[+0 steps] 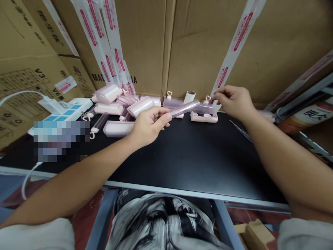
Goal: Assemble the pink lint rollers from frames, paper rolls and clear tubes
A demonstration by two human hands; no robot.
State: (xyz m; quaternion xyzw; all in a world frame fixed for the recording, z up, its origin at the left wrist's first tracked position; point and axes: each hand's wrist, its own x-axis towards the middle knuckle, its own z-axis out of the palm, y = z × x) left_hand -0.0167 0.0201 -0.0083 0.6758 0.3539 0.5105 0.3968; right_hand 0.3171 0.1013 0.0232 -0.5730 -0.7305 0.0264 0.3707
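My left hand (150, 125) is closed round one end of a clear, lilac-tinted tube (185, 108), which slants up to the right over the black table. My right hand (232, 100) is at the back, thumb and fingers pinched together; whatever they hold, if anything, is too small to make out. Just left of those fingertips stands a pale pink heart-topped piece (207, 100). Below it lies a pink holder-shaped part (204, 117) with cut-outs. Behind the tube a short white cylinder (189, 96) stands upright, with another heart-topped piece (169, 94) to its left.
Several pink and lilac cases (108, 99) are piled at the back left. A white power strip (69, 113) with a plugged-in cable stands left of them. Tweezers-like metal tool (241, 131) lies at right, near an orange-labelled bottle (307, 114). Cardboard boxes (203, 45) wall the back.
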